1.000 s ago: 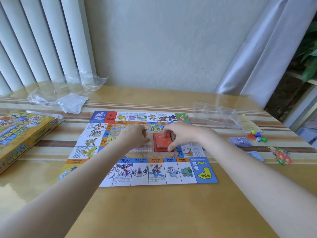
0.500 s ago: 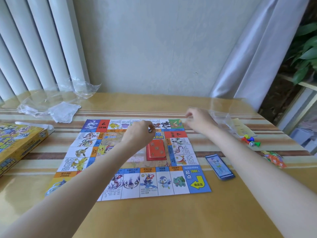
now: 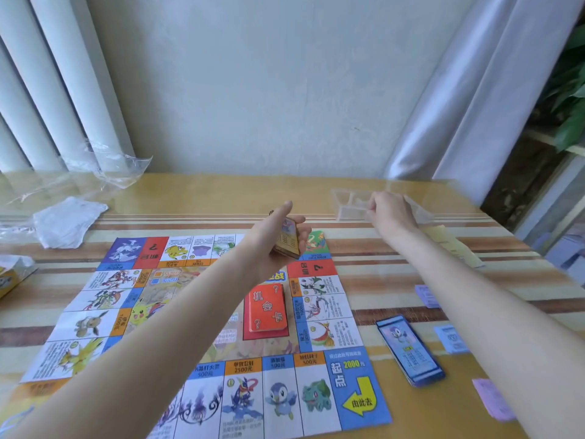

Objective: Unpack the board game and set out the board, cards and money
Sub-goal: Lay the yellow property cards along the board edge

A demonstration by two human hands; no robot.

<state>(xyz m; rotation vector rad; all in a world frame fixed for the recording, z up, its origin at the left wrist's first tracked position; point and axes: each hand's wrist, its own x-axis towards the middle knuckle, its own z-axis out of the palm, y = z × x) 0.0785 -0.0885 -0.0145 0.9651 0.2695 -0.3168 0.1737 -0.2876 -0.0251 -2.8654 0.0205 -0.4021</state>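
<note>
Left hand (image 3: 278,236) grips card stack (image 3: 286,240) above board (image 3: 202,327), ready to place; right hand (image 3: 389,210) pinches clear tray (image 3: 351,205) beyond it.

Game box (image 3: 9,277) cut off at left edge; right hand (image 3: 391,213) fingers hidden.

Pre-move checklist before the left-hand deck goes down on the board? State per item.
1. Left hand grips yellow-edged card deck: ok.
2. Red card deck sits on its red board space: ok.
3. Colourful paper game board lies flat, unfolded: ok.
4. Free matching space for the held deck: cannot tell, arm covers it.
5. Right hand off the board, at clear plastic tray: ok.
6. Blue card deck beside board, clear: ok.
</note>
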